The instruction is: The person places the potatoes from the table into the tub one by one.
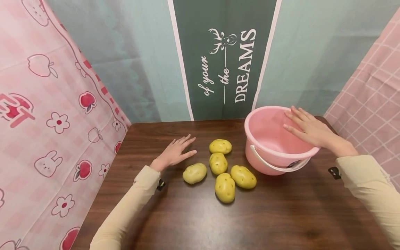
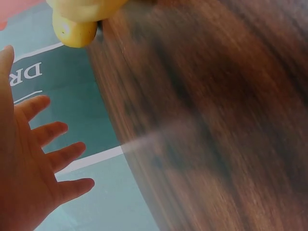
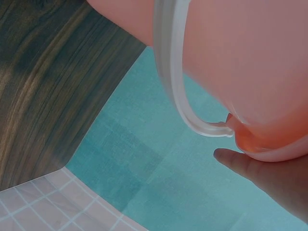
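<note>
In the head view my left hand (image 1: pixel 175 152) is held over the table with its fingers straight and spread, just behind and left of a pale potato (image 1: pixel 194 173). The left wrist view also shows this hand (image 2: pixel 36 159) holding nothing. Several yellower potatoes lie close together to its right, among them one at the back (image 1: pixel 220 146) and one at the front (image 1: pixel 225 188). On the right stands a pink bucket (image 1: pixel 265 159), its white handle (image 1: pixel 265 164) hanging down in front. My right hand (image 1: pixel 307 128) overlaps the bucket's right rim, its fingers extended over the opening.
The dark brown wooden table (image 1: pixel 187 222) ends at a green hanging cloth (image 1: pixel 225 114) behind. A pink patterned cloth (image 1: pixel 78 139) hangs along the left side, and a pink checked one (image 1: pixel 372 100) along the right.
</note>
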Motion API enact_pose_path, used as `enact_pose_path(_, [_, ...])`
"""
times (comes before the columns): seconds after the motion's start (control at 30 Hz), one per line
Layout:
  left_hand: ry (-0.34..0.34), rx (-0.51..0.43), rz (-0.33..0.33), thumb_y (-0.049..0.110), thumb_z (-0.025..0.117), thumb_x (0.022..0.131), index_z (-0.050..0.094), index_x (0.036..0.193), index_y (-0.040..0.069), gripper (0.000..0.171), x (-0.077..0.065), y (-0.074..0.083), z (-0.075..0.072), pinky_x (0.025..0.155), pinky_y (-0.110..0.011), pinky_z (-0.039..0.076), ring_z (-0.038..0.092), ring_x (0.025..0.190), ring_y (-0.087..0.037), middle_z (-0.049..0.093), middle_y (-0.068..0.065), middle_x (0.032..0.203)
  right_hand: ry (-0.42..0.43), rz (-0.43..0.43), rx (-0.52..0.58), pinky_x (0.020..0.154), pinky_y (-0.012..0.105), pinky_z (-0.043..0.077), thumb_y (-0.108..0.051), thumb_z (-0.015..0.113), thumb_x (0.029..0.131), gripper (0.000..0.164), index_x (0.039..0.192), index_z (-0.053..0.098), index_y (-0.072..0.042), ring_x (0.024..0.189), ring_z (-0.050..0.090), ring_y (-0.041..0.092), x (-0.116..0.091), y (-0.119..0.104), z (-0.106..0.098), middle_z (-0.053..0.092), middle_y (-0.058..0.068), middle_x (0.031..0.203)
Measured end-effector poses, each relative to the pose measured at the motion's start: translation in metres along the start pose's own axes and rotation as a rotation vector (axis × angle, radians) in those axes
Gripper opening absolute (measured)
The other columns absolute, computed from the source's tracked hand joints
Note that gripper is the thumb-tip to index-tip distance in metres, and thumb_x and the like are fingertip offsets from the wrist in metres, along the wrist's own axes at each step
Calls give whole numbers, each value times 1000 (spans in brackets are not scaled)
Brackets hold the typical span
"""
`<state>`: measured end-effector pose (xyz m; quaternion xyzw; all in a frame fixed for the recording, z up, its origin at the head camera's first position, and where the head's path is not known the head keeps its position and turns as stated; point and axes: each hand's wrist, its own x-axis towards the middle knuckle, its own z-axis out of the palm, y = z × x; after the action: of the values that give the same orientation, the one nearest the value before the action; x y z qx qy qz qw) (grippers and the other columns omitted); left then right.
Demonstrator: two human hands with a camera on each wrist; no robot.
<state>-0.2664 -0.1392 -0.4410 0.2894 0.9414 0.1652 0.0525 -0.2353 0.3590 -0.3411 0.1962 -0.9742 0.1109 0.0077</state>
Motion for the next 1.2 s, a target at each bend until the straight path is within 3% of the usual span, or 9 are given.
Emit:
enact_pose_path(0.7, [-36,8,13,69,30,88,23,147,33,70,-11,8,11,110,-52,16,24,139,-22,19,-1,154,12,11,8,103,61,17,-39,46,95,64,146,25,-8,140,5,40,-1,-2,-1,9,20,153])
enact_pose_path(1.2, [-76,-2,39,69,32,88,27,147,22,75,-18,10,16,107,-51,25,30,136,-25,22,-5,153,-5,29,6,103,61,17,-41,45,95,65,147,24,-9,140,4,39,0,-3,-2,8,18,154])
